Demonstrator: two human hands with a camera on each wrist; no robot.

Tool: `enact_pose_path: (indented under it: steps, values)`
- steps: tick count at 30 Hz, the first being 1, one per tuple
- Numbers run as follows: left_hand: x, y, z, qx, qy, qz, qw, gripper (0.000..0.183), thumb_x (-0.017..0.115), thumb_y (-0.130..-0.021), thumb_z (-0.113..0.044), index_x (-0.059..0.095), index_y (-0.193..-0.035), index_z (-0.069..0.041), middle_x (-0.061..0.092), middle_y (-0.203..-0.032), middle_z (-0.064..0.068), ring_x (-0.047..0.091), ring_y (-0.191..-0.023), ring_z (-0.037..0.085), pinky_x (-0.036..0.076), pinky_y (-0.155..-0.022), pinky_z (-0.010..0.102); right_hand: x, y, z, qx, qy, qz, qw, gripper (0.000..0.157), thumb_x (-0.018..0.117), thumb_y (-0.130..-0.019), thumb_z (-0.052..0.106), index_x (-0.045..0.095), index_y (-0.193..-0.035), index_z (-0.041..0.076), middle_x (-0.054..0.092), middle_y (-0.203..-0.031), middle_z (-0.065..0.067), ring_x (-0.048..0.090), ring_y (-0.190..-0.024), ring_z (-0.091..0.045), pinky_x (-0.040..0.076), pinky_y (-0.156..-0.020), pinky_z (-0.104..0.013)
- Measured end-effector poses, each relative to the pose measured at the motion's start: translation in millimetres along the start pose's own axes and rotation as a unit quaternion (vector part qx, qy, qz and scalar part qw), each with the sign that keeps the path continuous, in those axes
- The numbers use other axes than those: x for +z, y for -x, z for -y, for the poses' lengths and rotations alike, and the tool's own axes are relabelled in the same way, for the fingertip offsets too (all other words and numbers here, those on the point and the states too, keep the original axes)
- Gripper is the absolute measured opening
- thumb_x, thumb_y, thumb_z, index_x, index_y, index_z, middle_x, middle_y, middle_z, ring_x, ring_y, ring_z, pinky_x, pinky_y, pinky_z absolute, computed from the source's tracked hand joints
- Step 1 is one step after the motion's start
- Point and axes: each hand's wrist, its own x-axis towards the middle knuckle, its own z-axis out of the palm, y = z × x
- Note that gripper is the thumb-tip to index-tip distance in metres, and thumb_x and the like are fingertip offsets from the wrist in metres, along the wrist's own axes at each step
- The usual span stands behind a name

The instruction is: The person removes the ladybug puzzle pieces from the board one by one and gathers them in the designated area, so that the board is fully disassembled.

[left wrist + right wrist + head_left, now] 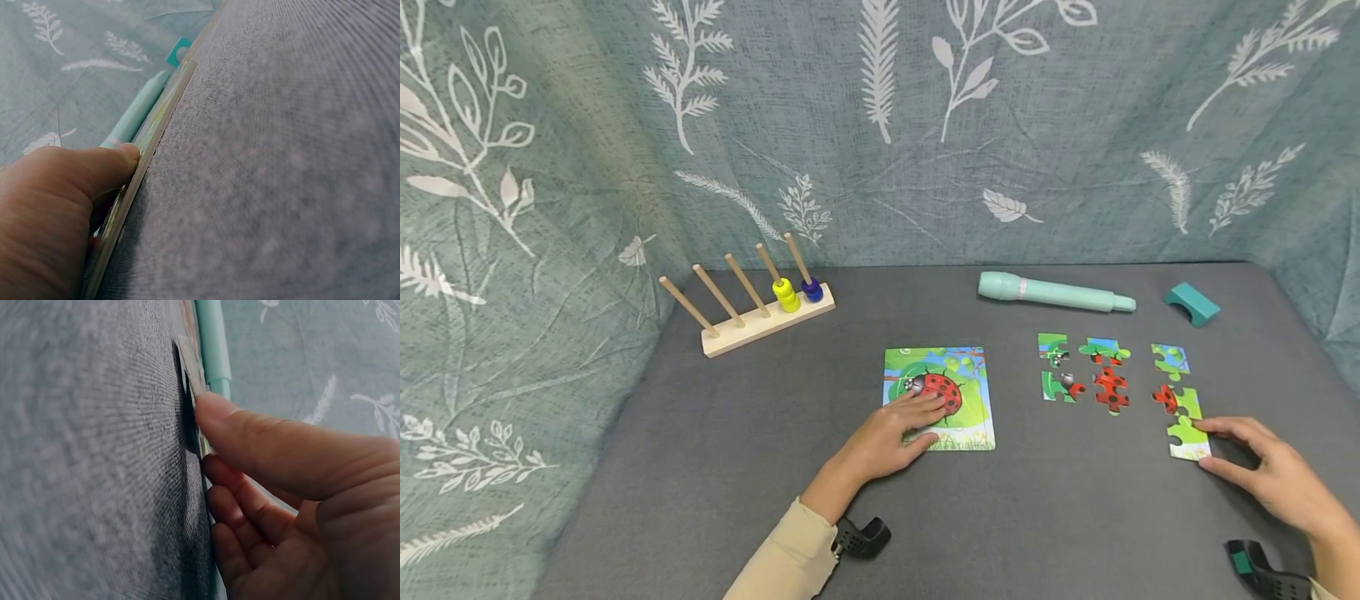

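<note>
My left hand [898, 433] rests on a square ladybug puzzle board [977, 429], fingers spread over the picture and thumb near its lower edge. In the left wrist view the thumb [112, 164] lies on the board's rim. At the far right, my right hand [1270, 471] pinches a green-and-white puzzle piece [1187, 442] between thumb and fingers. Its edge looks slightly raised off the table in the right wrist view. Just above it lies a red-and-green puzzle piece [1187, 402]. Several other pieces, including a red spotted one [1110, 390], lie in loose rows between board and hand.
A wooden peg stand [767, 325] with yellow and dark blue beads stands at the back left. Behind the pieces lie a mint-green tube-shaped toy [1056, 292] and a teal arch block [1192, 303]. A patterned curtain [925, 183] borders the grey table [760, 450].
</note>
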Motion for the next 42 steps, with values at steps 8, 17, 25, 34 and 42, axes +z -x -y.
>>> enact_pose_path:
  steps: [8, 17, 25, 34, 42]
  values:
    - [-0.4, 0.4, 0.1, -0.004, 0.001, 0.0, 1.0, 0.04, 0.061, -0.093, -0.022, 0.058, -0.13, -0.008, 0.056, -0.136, 0.005, 0.049, -0.13, 0.017, 0.029, -0.117, 0.033, 0.7, 0, -2, -0.022, 0.01, -0.009, 1.0, 0.037, 0.077, -0.078, 0.014, 0.063, -0.111, 0.004, 0.033, -0.111, 0.035, 0.023, -0.1, 0.025, 0.017, -0.078, 0.002]
    - [-2.3, 0.7, -0.9, -0.005, 0.0, 0.002, 1.0, 0.04, 0.061, -0.093, -0.022, 0.059, -0.13, -0.008, 0.055, -0.136, 0.006, 0.049, -0.13, 0.017, 0.028, -0.117, 0.033, 1.2, 0, -3, -0.006, 0.02, 0.001, 1.0, 0.04, 0.076, -0.08, 0.017, 0.062, -0.115, 0.005, 0.049, -0.115, 0.003, 0.022, -0.099, 0.025, 0.022, -0.081, -0.004]
    - [-1.4, 0.9, -0.6, -0.004, 0.005, -0.004, 1.0, 0.04, 0.062, -0.092, -0.022, 0.06, -0.13, -0.01, 0.056, -0.135, 0.005, 0.048, -0.131, 0.02, 0.029, -0.117, 0.033, -0.6, 2, -5, 0.011, -0.008, -0.011, 1.0, 0.049, 0.076, -0.081, 0.022, 0.058, -0.122, 0.002, 0.033, -0.108, 0.039, 0.025, -0.098, 0.026, 0.018, -0.075, 0.004]
    - [-0.4, 0.7, 0.1, 0.0, 0.004, -0.005, 1.0, 0.04, 0.062, -0.092, -0.022, 0.059, -0.13, -0.011, 0.056, -0.136, 0.005, 0.048, -0.131, 0.019, 0.029, -0.117, 0.033, 2.6, 3, -6, 0.024, -0.03, -0.043, 0.998, 0.051, 0.074, -0.083, 0.017, 0.053, -0.126, -0.002, 0.034, -0.108, 0.043, 0.032, -0.095, 0.026, 0.024, -0.075, 0.007]
    - [0.3, 1.8, -0.6, 0.004, -0.004, -0.005, 1.0, 0.04, 0.061, -0.093, -0.023, 0.058, -0.131, -0.009, 0.055, -0.136, 0.006, 0.047, -0.131, 0.02, 0.029, -0.117, 0.033, 5.8, -1, 4, -0.001, -0.056, -0.06, 0.997, 0.054, 0.072, -0.084, 0.01, 0.05, -0.13, -0.006, 0.034, -0.112, 0.042, 0.033, -0.101, 0.028, 0.027, -0.079, 0.009]
